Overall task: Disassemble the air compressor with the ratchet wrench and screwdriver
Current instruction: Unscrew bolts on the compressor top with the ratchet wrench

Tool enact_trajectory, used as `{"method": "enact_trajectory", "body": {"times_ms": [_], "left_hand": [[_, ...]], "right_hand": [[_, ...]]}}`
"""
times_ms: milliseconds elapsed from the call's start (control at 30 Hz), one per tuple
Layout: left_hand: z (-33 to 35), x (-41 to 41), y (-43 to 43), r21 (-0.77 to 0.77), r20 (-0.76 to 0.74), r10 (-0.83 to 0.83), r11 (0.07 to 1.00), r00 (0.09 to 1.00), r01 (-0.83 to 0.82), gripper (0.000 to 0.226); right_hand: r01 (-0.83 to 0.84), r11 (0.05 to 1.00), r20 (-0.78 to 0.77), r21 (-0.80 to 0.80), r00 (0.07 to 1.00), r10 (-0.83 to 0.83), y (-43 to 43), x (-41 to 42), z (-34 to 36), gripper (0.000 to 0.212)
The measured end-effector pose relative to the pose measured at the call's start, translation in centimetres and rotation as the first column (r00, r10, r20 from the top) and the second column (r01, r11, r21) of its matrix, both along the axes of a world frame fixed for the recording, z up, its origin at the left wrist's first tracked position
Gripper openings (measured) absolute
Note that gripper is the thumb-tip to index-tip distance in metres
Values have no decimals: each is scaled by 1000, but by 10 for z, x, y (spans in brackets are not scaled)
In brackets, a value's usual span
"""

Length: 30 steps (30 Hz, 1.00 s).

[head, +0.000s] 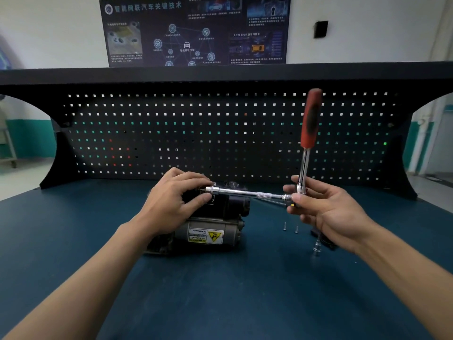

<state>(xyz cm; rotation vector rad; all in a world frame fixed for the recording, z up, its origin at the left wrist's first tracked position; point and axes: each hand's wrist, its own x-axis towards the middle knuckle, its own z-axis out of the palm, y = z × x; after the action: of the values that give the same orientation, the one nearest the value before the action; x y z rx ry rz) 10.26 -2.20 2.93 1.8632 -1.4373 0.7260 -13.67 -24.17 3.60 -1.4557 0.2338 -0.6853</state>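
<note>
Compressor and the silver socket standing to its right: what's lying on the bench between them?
In the head view, a loose screw and a second screw lie on the blue bench top between the compressor and the silver socket.

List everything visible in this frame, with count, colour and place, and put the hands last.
air compressor: one, dark grey with a yellow warning label, middle of the table.
ratchet wrench: one, red-and-black handle pointing up, chrome shaft, head in the right hand.
extension bar: one, chrome, roughly level from the wrench head to the compressor's top.
screws: two, silver, on the table right of the compressor.
socket: one, chrome, on the table below the right hand.
table: one, blue top.
pegboard: one, black, behind the table.
poster: one, dark, on the wall.
left hand: pinches the bar's end at the compressor.
right hand: grips the wrench head.
</note>
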Motion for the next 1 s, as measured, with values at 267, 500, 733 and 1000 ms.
{"method": "enact_trajectory", "body": {"times_ms": [267, 500, 733, 1000], "left_hand": [[0, 1, 1, 6, -1, 7, 1000, 1000, -7, 46], [-3, 1, -4, -59, 23, -3, 998, 1000, 4, 19], [-4, -1, -4, -89, 49, -25, 996, 998, 29, 20], [-5, -1, -4, -108, 61, -29, 993, 998, 36, 22]], "right_hand": [[78, 970, 109, -229, 993, -54, 5, 1, -2, 28], [62, 983, 76, -173, 996, -50, 0, 1, -2, 34], [62, 998, -97, 28, 994, -59, 2, 2, 2, 41], [58, 977, -141, 207, 990, -29, 2, 6, 1, 43]]}}
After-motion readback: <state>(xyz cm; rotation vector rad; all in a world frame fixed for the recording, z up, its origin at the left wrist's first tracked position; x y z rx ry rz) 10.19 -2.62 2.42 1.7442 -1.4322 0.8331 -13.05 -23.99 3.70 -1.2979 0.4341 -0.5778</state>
